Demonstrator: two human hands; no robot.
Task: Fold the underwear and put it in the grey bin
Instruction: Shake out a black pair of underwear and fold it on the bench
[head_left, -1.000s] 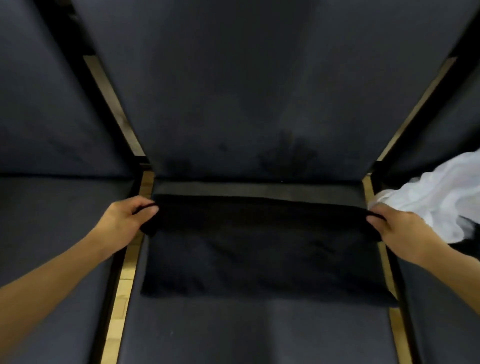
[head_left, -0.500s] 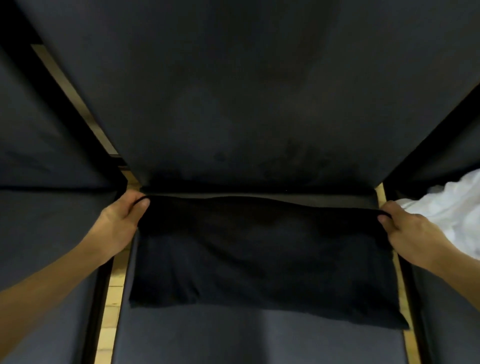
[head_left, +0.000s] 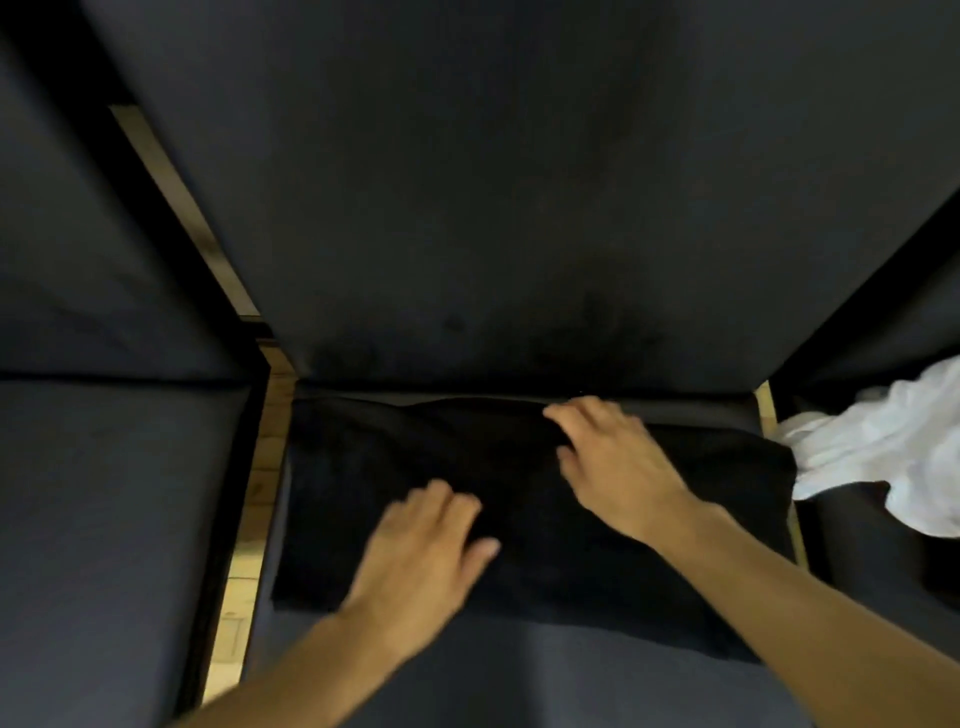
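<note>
Item 1 — underwear (head_left: 649, 525): black garment, laid flat and wide across the middle seat cushion (head_left: 467, 686) of a dark sofa, far edge close under the backrest (head_left: 467, 208). Appears already doubled once (thick, soft near edge), though fabric is too dark to confirm layers. Spread flat prob. so next fold lands square.

Item 2 — left hand (head_left: 421, 551): palm down on garment's near-centre, fingers relaxed and extended, gripping nothing. Slightly blurred. Likely there to pin or smooth the cloth while the other hand works.

Item 3 — right hand (head_left: 618, 462): palm down on garment, just beyond and right of left hand, fingertips reaching the far edge. Fingers spread, lightly bent; no pinch visible, so read as flat contact, not a grasp. Placement near mid-line suggests pressing out a ridge, or marking where a crosswise fold goes.

Item 4 — white cloth (head_left: 883, 447): crumpled, on adjoining seat at right, just beside garment's right end, not clearly touching. Prob. other laundry; not in play.

Item 5 — gold-coloured trim strips (head_left: 249, 519): run btwn seat sections, left and right.

Item 6 — grey bin: not in view.

Status est.: folding mid-way; garment still too wide for binning. Next fold needs both ends brought together w/o dragging lower layer. Soft fabric on plush cushion may creep or bunch.
</note>
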